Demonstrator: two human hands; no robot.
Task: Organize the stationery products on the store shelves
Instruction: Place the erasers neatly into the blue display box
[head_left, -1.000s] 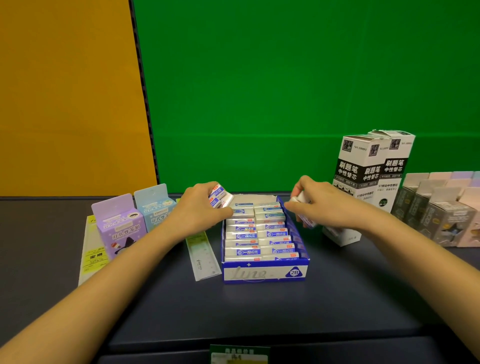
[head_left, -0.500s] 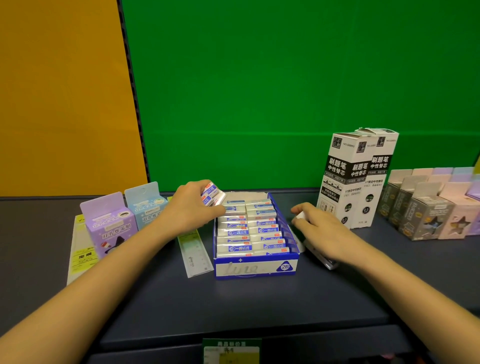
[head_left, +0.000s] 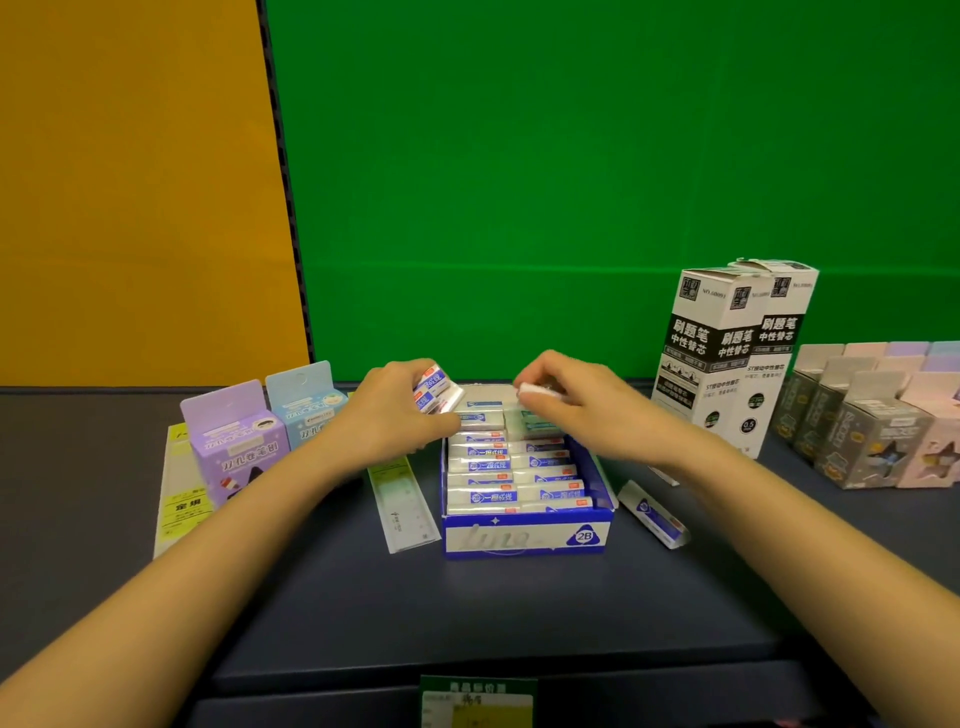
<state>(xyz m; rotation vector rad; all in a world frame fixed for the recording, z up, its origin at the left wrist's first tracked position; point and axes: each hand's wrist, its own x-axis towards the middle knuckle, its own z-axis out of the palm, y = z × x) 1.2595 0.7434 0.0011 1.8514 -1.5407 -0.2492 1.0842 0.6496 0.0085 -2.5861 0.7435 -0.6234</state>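
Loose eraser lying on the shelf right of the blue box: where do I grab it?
Pinch the loose eraser across its two long sides near the middle, coming from above. It lies flat and angled beside the blue box, apart from it, top face clear.

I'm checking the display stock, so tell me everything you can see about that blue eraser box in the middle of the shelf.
The blue eraser box is an open-topped cardboard display tray, blue with a white front panel bearing a faint script logo and a "2B" triangle. It sits flat on the dark shelf, holding two rows of wrapped white erasers. The left hand and right hand, each holding an eraser, reach over its back end.
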